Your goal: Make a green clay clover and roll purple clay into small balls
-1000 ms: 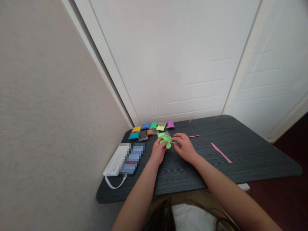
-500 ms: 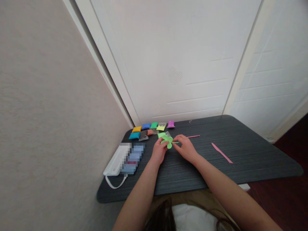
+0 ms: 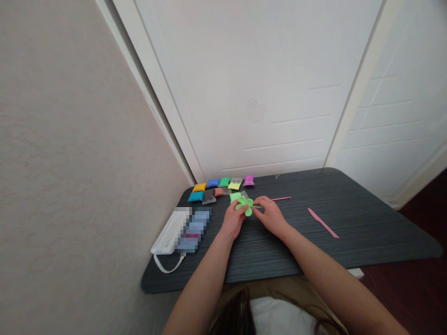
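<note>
A light green clay clover (image 3: 248,210) with rounded leaves and a thin stem is held above the dark table. My left hand (image 3: 233,220) pinches its leaves, the thumb lying over their middle. On the other side, my right hand (image 3: 270,215) has thumb and fingers closed on the thin green stem (image 3: 256,206). Just behind the clover lies a light green clay packet (image 3: 234,197), partly covered by it. A thin pink modelling stick (image 3: 281,199) lies beyond my right hand, one end hidden behind it.
Several coloured clay packets, among them a teal packet (image 3: 196,196) and a magenta packet (image 3: 249,180), lie along the table's back left. A pink plastic knife (image 3: 323,223) lies right. At left, a white device (image 3: 171,235) with a cable sits beside a blurred-out phone-like object (image 3: 193,232).
The clover and both hands keep nearly the same pose and grip. The whole view has shifted very slightly.
</note>
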`<action>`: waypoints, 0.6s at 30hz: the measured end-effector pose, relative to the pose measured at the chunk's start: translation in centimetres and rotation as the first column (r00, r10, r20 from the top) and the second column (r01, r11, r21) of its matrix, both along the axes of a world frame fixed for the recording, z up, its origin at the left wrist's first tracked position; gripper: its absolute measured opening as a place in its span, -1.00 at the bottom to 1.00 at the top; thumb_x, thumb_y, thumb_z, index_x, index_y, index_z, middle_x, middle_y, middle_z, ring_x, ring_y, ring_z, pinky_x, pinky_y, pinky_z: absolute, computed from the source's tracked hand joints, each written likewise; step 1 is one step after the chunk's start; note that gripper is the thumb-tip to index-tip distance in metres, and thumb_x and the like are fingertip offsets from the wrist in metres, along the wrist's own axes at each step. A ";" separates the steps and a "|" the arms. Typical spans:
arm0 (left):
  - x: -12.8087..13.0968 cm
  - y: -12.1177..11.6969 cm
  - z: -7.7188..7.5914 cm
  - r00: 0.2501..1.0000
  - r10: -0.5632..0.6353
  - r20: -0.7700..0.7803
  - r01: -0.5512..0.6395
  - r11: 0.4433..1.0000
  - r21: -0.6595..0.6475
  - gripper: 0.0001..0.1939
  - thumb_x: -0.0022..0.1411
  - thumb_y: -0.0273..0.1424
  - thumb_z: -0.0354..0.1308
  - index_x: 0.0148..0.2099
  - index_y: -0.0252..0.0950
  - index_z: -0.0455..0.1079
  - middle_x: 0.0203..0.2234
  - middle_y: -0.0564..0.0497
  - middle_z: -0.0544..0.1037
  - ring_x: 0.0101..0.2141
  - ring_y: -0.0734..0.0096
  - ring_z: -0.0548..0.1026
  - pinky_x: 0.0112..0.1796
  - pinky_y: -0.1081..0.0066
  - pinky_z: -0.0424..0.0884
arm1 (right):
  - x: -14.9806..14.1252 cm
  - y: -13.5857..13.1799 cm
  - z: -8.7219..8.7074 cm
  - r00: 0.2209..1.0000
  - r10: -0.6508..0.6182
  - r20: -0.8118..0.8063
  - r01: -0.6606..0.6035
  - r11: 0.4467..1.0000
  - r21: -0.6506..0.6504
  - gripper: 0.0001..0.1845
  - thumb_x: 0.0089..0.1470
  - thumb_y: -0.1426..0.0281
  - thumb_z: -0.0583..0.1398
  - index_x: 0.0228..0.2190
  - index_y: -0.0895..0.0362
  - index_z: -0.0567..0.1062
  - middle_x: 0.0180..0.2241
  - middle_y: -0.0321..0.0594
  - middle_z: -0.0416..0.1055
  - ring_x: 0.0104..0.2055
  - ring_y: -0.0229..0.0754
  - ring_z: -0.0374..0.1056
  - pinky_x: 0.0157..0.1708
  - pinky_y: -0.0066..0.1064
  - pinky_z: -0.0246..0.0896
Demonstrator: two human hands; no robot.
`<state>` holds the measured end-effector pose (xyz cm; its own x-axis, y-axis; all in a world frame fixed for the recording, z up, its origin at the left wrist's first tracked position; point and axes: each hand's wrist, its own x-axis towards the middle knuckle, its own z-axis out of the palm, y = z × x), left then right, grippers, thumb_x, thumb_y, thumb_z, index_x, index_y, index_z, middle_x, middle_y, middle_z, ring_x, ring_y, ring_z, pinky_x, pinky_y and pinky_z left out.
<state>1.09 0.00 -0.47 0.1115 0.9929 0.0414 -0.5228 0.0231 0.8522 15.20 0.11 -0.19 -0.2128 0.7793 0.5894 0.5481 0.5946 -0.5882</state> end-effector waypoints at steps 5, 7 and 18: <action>0.1 0.0 -0.1 1.000 -0.010 0.011 0.010 1.000 -0.006 -0.75 -0.06 -0.49 0.19 -0.24 -0.32 0.32 -0.37 0.03 0.46 -0.36 0.53 0.41 -0.29 0.48 0.29 | 0.0 0.0 0.0 1.000 -0.002 0.004 0.002 1.000 0.000 -0.89 -0.04 0.43 0.12 -0.39 0.10 0.41 -0.34 -0.22 0.36 -0.23 -0.20 0.28 -0.20 -0.34 0.15; 0.1 0.0 -0.1 1.000 -0.017 0.011 0.017 1.000 -0.014 -0.76 -0.06 -0.49 0.19 -0.25 -0.32 0.33 -0.37 0.03 0.46 -0.37 0.53 0.41 -0.31 0.48 0.29 | 0.0 0.0 -0.1 1.000 -0.008 0.012 0.008 1.000 0.000 -0.90 -0.04 0.43 0.12 -0.39 0.10 0.41 -0.34 -0.22 0.37 -0.23 -0.20 0.28 -0.21 -0.34 0.15; 0.1 0.0 -0.1 1.000 -0.002 0.006 0.002 0.999 -0.036 -0.71 -0.11 -0.54 0.22 -0.25 -0.30 0.32 -0.37 0.03 0.48 -0.36 0.52 0.43 -0.29 0.47 0.30 | -0.1 0.0 -0.1 1.000 -0.007 0.019 0.007 1.000 -0.008 -0.93 -0.04 0.42 0.13 -0.42 0.11 0.41 -0.37 -0.25 0.38 -0.26 -0.22 0.28 -0.22 -0.36 0.14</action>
<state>1.21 0.02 -0.52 0.1130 0.9936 0.0066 -0.5282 0.0544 0.8474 15.13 0.10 -0.24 -0.2186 0.7853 0.5793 0.5634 0.5863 -0.5821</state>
